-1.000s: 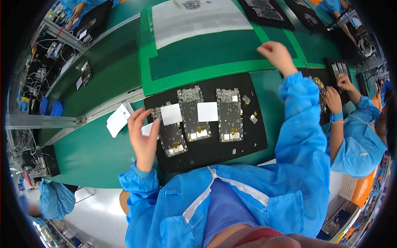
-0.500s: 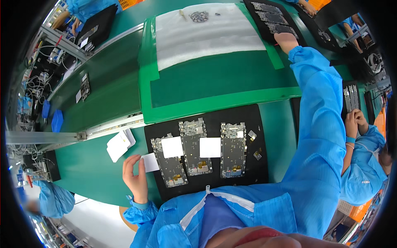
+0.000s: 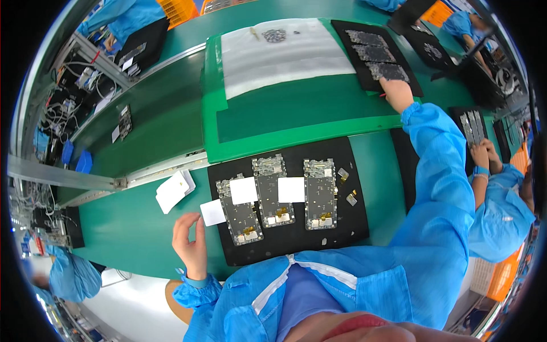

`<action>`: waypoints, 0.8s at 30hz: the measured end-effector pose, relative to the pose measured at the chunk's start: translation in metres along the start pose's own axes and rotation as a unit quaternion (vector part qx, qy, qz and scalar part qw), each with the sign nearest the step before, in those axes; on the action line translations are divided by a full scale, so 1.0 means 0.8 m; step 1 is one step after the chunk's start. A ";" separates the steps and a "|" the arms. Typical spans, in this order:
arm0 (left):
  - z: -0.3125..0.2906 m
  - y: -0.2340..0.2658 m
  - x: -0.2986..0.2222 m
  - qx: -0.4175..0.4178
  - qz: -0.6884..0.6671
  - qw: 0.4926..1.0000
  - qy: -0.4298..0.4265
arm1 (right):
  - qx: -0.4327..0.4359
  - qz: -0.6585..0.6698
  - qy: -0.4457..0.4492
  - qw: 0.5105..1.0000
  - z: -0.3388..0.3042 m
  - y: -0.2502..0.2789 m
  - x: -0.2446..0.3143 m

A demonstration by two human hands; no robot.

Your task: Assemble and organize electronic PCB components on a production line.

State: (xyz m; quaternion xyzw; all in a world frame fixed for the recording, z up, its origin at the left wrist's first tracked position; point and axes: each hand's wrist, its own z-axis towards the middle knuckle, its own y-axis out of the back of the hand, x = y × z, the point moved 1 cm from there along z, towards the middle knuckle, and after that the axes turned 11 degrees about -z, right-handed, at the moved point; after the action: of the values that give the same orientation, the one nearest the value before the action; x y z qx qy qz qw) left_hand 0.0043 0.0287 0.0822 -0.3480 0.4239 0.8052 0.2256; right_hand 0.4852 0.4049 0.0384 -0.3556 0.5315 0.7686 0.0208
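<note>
My left hand (image 3: pixel 191 245) is raised beside the black mat (image 3: pixel 285 245), thumb and fingers apart, with nothing visible between them. Close to its thumb tip is a white square card (image 3: pixel 213 212), touching the edge of the left circuit board (image 3: pixel 242 219). Two more boards, a middle one (image 3: pixel 274 199) and a right one (image 3: pixel 321 199), lie alongside; white squares (image 3: pixel 244 190) (image 3: pixel 291 190) bridge the gaps. Far off at the right, my right hand (image 3: pixel 397 94) is closed at the near end of a board (image 3: pixel 387 72) on another black mat (image 3: pixel 359 74). A red bit shows under it; what it grips is hidden.
A stack of white cards (image 3: pixel 174 191) lies left of the near mat. Small metal parts (image 3: pixel 351 198) rest on its right side. Beyond are a green-taped white sheet (image 3: pixel 285 57) and a metal rail (image 3: pixel 62 171). A co-worker's hands (image 3: pixel 484 155) work at the right.
The whole view has shifted, so the far boards sit lower in it. My left fingers have drawn closer together, and a small gap now shows between thumb and card. My right hand stays at the far board.
</note>
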 end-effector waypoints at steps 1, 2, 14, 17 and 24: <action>-0.002 0.001 -0.001 0.003 -0.004 1.000 -0.007 | 0.010 -0.001 -0.003 1.000 -0.015 0.013 0.007; -0.005 0.002 -0.001 0.001 -0.005 1.000 0.000 | 0.031 0.013 -0.023 0.999 -0.025 0.015 0.011; 0.003 0.001 -0.003 0.016 -0.007 1.000 -0.003 | 0.254 0.323 -0.375 0.831 -0.103 -0.104 -0.163; 0.001 -0.002 -0.004 0.032 -0.018 0.999 0.006 | 0.191 0.464 -0.427 0.752 -0.118 -0.104 -0.160; -0.011 0.003 -0.022 0.053 -0.048 0.997 -0.006 | 0.138 0.718 -0.518 0.444 -0.147 -0.043 -0.140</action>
State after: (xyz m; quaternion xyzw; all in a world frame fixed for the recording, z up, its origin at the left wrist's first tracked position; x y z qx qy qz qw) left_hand 0.0174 0.0189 0.0931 -0.3504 0.4477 0.7719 0.2845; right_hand 0.6440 0.3608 0.0533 0.6250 0.5861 0.4670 -0.2184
